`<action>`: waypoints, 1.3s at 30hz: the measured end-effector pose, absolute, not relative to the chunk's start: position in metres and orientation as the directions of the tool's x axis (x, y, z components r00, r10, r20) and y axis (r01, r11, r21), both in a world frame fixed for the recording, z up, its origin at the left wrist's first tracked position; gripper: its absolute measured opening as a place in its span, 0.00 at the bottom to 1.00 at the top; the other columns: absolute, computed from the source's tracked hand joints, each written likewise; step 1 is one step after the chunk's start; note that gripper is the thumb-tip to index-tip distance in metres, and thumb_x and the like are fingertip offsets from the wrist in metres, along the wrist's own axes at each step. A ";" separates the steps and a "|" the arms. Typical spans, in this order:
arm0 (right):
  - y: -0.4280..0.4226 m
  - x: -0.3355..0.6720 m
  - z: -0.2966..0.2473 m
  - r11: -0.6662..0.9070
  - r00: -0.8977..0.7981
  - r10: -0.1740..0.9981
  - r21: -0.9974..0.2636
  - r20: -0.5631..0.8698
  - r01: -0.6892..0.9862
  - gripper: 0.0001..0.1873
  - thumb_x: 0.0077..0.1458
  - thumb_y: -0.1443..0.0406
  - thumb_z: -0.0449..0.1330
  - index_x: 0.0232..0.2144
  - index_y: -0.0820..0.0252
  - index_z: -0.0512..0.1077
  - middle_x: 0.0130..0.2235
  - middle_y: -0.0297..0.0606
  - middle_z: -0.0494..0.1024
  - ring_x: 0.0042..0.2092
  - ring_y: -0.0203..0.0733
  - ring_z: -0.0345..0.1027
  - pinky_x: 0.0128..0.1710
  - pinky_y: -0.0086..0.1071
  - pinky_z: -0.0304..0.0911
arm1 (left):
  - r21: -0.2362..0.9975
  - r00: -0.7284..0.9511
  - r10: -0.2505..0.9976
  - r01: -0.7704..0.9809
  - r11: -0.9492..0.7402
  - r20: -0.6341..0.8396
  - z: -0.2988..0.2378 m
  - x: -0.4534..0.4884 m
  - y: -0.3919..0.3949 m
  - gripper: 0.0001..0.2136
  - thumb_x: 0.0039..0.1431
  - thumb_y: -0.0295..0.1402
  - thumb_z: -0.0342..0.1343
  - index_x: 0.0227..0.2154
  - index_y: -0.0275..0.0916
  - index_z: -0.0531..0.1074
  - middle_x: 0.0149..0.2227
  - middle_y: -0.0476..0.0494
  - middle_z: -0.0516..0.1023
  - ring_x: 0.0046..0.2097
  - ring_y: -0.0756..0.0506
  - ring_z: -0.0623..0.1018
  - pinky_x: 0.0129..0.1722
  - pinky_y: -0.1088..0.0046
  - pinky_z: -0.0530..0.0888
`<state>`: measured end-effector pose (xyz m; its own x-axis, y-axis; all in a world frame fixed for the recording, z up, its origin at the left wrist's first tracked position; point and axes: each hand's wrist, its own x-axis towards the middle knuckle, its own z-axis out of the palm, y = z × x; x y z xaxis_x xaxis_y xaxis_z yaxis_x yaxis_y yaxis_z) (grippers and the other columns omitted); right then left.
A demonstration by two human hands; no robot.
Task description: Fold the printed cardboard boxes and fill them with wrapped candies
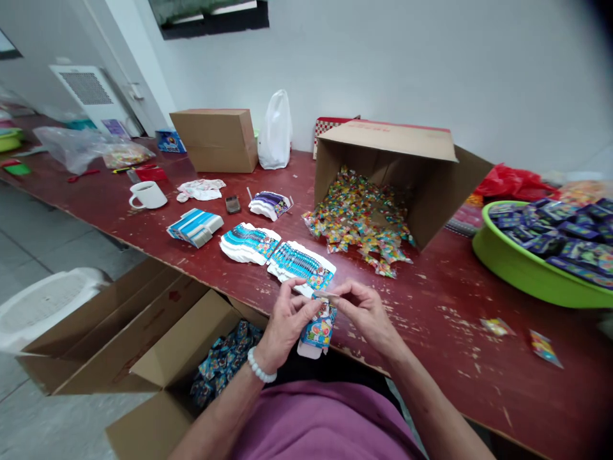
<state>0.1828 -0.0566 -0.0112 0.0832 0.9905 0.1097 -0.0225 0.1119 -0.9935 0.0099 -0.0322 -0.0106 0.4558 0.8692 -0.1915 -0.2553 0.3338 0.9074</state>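
Note:
Between my hands, over the table's front edge, is a small blue printed carton [317,332] with a white flap at its lower end. My left hand [287,319] wears a pale bead bracelet and grips the carton's upper left side. At the carton's top end, the fingers of my right hand [366,313] pinch its flap. Just beyond lie two fanned stacks of flat blue cartons, a nearer stack [304,260] and a farther stack [249,243]. Small wrapped candies [357,214] spill from a cardboard box [431,185] lying on its side.
At right stands a green basin [527,275] of purple packets; two loose packets lie before it. Below the table edge on the left, an open carton [186,342] holds blue packs. A white mug [147,195], a closed box [215,140] and a white bag [275,131] stand farther back.

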 end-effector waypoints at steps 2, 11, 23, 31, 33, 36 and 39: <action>-0.058 0.182 -0.008 0.147 0.105 0.983 -0.989 0.148 0.013 0.10 0.53 0.57 0.65 0.29 0.57 0.77 0.31 0.35 0.78 0.34 0.41 0.70 0.37 0.33 0.65 | 0.862 0.534 0.801 -0.237 0.449 -0.270 -0.011 0.012 -0.035 0.26 0.55 0.47 0.61 0.52 0.43 0.61 0.33 0.49 0.77 0.28 0.49 0.77 0.28 0.75 0.73; -0.055 0.190 -0.010 0.090 -0.026 0.996 -0.989 0.087 0.122 0.13 0.56 0.57 0.63 0.27 0.59 0.75 0.28 0.33 0.76 0.31 0.38 0.68 0.34 0.31 0.63 | 0.898 0.501 0.812 -0.136 0.417 -0.301 -0.017 0.022 -0.034 0.31 0.58 0.56 0.51 0.56 0.38 0.68 0.28 0.46 0.75 0.21 0.50 0.74 0.17 0.76 0.71; -0.052 0.190 -0.008 0.049 0.041 0.998 -0.998 0.050 0.028 0.08 0.51 0.61 0.65 0.26 0.60 0.76 0.34 0.37 0.82 0.34 0.40 0.72 0.37 0.33 0.66 | 0.928 0.546 0.794 -0.073 0.364 -0.268 -0.015 0.026 -0.034 0.31 0.61 0.55 0.46 0.60 0.39 0.65 0.26 0.46 0.75 0.19 0.49 0.72 0.16 0.75 0.72; -0.056 0.195 0.001 0.143 -0.106 0.986 -0.983 0.131 0.117 0.07 0.57 0.63 0.61 0.29 0.59 0.76 0.37 0.38 0.81 0.38 0.42 0.73 0.40 0.34 0.65 | 0.933 0.542 0.798 -0.070 0.353 -0.262 -0.016 0.022 -0.033 0.30 0.60 0.54 0.51 0.59 0.40 0.68 0.31 0.45 0.77 0.21 0.51 0.73 0.17 0.76 0.72; -0.059 0.197 0.001 0.182 -0.166 0.974 -0.968 0.153 0.173 0.09 0.60 0.62 0.58 0.31 0.58 0.76 0.38 0.38 0.81 0.40 0.42 0.73 0.43 0.35 0.65 | 0.931 0.542 0.797 -0.070 0.359 -0.267 -0.017 0.023 -0.034 0.31 0.59 0.54 0.51 0.60 0.39 0.67 0.30 0.44 0.76 0.20 0.51 0.72 0.17 0.76 0.71; -0.065 0.193 -0.005 0.265 -0.146 0.962 -0.918 0.231 0.295 0.09 0.62 0.63 0.57 0.32 0.58 0.75 0.38 0.38 0.79 0.40 0.42 0.71 0.43 0.35 0.64 | 0.930 0.518 0.807 -0.057 0.363 -0.283 -0.020 0.026 -0.035 0.31 0.59 0.55 0.50 0.59 0.41 0.67 0.34 0.43 0.77 0.20 0.52 0.72 0.16 0.76 0.71; -0.068 0.186 -0.014 0.343 -0.100 0.938 -0.851 0.331 0.398 0.07 0.60 0.66 0.57 0.30 0.58 0.74 0.36 0.39 0.77 0.38 0.41 0.70 0.41 0.33 0.63 | 0.933 0.492 0.819 -0.036 0.359 -0.296 -0.025 0.028 -0.036 0.30 0.59 0.55 0.50 0.58 0.42 0.68 0.40 0.41 0.76 0.20 0.53 0.72 0.16 0.76 0.71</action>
<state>0.1865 -0.0675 -0.0143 -0.1002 0.9382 0.3312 0.3977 0.3429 -0.8510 0.0283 -0.0359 -0.0250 0.4924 0.8186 -0.2957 -0.0363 0.3588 0.9327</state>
